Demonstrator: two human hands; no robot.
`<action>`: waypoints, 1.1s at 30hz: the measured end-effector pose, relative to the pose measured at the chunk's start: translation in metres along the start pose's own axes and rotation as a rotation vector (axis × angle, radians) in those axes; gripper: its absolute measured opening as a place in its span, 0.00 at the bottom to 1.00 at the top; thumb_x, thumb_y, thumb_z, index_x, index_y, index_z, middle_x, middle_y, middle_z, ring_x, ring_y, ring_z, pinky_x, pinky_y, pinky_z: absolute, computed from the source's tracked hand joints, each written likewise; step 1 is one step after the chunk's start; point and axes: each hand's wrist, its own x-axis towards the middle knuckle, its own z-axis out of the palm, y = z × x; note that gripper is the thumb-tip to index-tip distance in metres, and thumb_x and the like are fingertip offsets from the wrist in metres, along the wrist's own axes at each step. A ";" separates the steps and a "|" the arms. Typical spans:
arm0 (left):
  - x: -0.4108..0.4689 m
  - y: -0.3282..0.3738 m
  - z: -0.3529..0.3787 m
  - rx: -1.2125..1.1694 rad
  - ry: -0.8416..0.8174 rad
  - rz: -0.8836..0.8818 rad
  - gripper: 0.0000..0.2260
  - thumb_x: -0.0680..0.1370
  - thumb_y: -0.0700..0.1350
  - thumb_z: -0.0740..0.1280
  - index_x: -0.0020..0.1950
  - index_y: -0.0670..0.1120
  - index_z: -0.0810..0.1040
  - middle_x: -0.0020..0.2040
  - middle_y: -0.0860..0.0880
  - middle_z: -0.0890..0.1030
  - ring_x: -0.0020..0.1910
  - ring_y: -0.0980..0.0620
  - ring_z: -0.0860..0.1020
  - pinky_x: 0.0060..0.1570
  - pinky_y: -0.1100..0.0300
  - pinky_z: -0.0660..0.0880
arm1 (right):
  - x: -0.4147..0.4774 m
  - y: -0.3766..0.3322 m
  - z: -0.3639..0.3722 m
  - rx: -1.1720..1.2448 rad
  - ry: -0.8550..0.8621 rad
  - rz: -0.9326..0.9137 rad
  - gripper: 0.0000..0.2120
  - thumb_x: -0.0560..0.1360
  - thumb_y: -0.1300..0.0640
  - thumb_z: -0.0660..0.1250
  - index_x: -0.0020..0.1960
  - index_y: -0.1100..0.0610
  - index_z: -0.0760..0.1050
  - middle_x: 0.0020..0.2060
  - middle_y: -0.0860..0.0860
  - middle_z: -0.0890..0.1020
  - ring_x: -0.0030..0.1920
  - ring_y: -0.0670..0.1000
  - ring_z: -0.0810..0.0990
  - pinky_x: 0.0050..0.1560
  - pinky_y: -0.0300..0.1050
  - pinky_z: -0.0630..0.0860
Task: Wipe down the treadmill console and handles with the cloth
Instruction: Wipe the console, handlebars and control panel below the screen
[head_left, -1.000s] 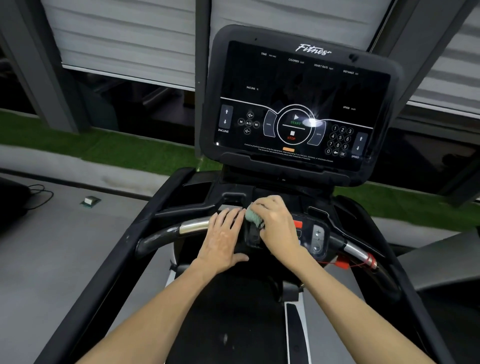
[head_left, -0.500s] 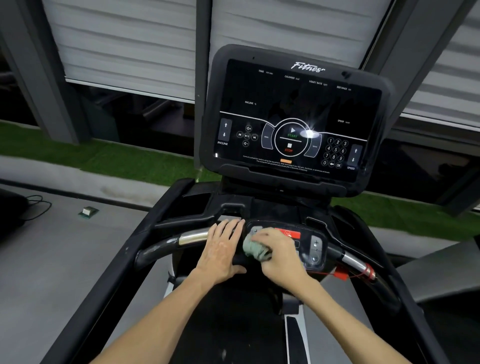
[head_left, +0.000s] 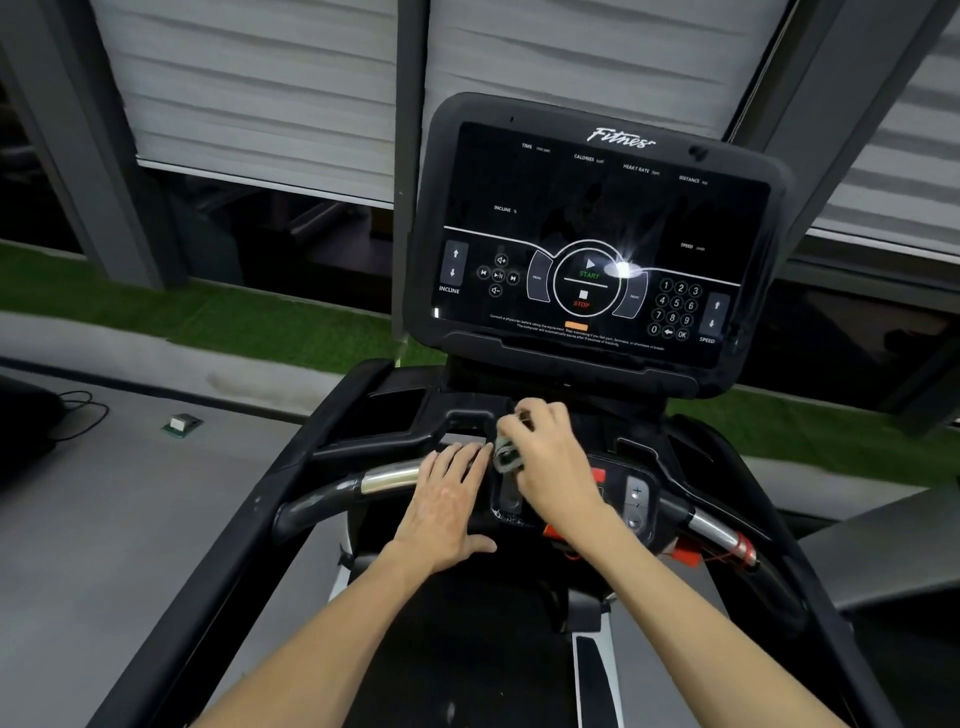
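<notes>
The black treadmill console (head_left: 587, 239) stands ahead, its touch panel showing START and STOP. Below it runs the front handlebar (head_left: 389, 479) with chrome grip sections on both sides. My left hand (head_left: 449, 501) lies flat, fingers together, on the bar just left of the centre control pad. My right hand (head_left: 553, 460) is closed around a bunched grey-green cloth (head_left: 506, 453) and presses it on the upper part of the centre pad (head_left: 511, 501), below the console. Most of the cloth is hidden in my fist.
Black side rails (head_left: 249, 525) flank me on both sides. A red safety clip and cord (head_left: 688, 556) hang by the right chrome grip (head_left: 719, 535). A small box (head_left: 181, 425) and cables (head_left: 78, 415) lie on the grey floor at left. Green turf and shuttered windows lie beyond.
My right hand has carried the cloth up the centre pad toward the console base. My left hand has stayed on the bar. The camera has tilted, so the console sits lower in view.
</notes>
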 end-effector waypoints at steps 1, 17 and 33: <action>0.000 0.000 -0.001 0.002 -0.004 0.006 0.52 0.71 0.65 0.70 0.80 0.44 0.44 0.80 0.46 0.50 0.79 0.46 0.47 0.77 0.49 0.39 | -0.004 0.000 0.005 0.002 -0.035 -0.027 0.21 0.62 0.69 0.71 0.53 0.59 0.77 0.55 0.57 0.75 0.53 0.57 0.71 0.47 0.45 0.76; -0.001 -0.003 0.001 -0.086 0.032 0.024 0.52 0.69 0.63 0.74 0.81 0.46 0.46 0.79 0.48 0.54 0.79 0.48 0.50 0.75 0.54 0.38 | -0.030 0.047 0.014 0.089 0.072 0.021 0.21 0.63 0.76 0.73 0.53 0.60 0.82 0.58 0.57 0.80 0.58 0.56 0.80 0.49 0.50 0.82; 0.000 -0.002 0.001 -0.067 0.023 0.028 0.53 0.68 0.64 0.74 0.80 0.46 0.45 0.79 0.47 0.54 0.79 0.46 0.50 0.75 0.52 0.38 | -0.022 0.038 0.024 0.128 0.081 -0.023 0.21 0.64 0.76 0.70 0.52 0.58 0.83 0.60 0.55 0.80 0.60 0.54 0.79 0.50 0.49 0.81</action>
